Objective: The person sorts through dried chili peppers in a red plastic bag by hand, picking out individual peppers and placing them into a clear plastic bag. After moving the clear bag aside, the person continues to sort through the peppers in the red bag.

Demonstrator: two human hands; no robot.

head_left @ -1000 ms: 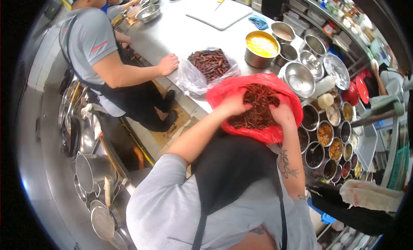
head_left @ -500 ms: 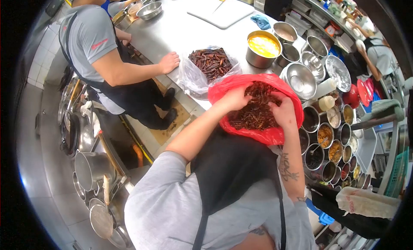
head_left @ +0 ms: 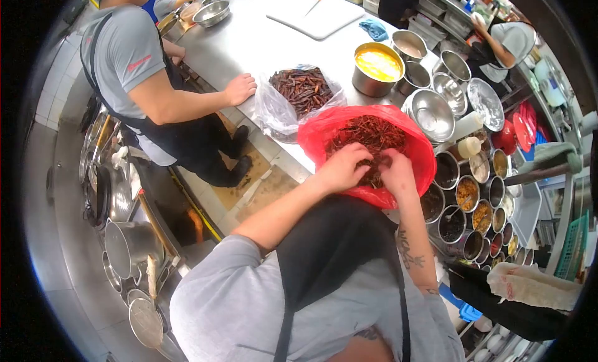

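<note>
A red plastic bag (head_left: 309, 133) stands wide open at the near edge of the steel counter, filled with thin dried chillies (head_left: 374, 131). Both hands are inside its near half. My left hand (head_left: 342, 169) has its fingers curled down into the chillies. My right hand (head_left: 397, 173) faces it from the right, fingers bent around some of them; the fingertips are partly hidden. Just left of the red bag sits a clear plastic bag (head_left: 272, 109) holding larger, glossy dried chillies (head_left: 302, 91).
A pot of yellow liquid (head_left: 378, 69), steel bowls (head_left: 431, 114) and several seasoning pots (head_left: 467, 194) stand right. A cutting board (head_left: 314, 16) with a knife lies farther back. At left, a co-worker's hand (head_left: 240, 89) rests on the counter edge (head_left: 215, 81); stoves and pots line that side.
Both hands have moved toward my body and closer together within the red bag, with more chillies showing behind them. The view has shifted slightly. At far right, another person has changed position.
</note>
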